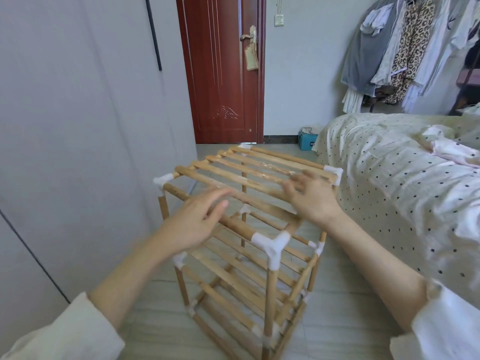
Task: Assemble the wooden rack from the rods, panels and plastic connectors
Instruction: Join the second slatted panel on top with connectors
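Reaching forward over a wooden rack that stands on the tiled floor between a pale wardrobe and a dotted bed, a person holds both hands above its top tier. Left hand and right hand are blurred, fingers straight and loosely spread, gripping nothing; contact with the rods cannot be told. Three slatted tiers show, joined by white plastic connectors.

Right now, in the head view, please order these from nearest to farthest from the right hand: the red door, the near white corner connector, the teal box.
1. Near white corner connector, just below and left of the right hand.
2. Teal box, on the floor by the bed.
3. Red door, in the far wall.
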Tool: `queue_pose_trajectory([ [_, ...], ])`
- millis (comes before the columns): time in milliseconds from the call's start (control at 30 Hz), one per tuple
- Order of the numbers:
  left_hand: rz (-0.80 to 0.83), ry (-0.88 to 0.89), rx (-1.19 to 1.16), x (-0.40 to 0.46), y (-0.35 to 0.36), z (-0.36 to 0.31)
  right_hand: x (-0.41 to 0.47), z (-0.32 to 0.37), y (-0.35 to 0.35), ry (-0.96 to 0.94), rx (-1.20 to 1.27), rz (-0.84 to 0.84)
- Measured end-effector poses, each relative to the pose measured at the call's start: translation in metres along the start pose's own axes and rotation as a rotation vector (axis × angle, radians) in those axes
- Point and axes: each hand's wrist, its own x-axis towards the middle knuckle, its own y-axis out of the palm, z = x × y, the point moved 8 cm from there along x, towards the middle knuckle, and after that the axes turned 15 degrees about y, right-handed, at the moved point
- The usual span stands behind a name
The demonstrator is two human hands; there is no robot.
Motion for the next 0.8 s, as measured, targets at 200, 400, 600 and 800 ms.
queue_pose_trajectory([
  [200,0.154,-0.219,0.353,-0.011,0.009,0.092,-0.047,0.022,0.059,-0.083,-0.356,0.131],
  [400,0.062,0.011,0.508,0.002,0.027,0.034,-0.011,-0.009,0.036,-0.173,-0.376,0.196],
  [600,0.174,0.279,0.323,0.01,0.019,0.009,0.017,-0.034,0.01,-0.115,-0.271,0.189],
  [800,0.02,0.075,0.228,0.003,-0.017,0.067,0.025,-0.037,0.017,-0.108,-0.304,0.07],
])
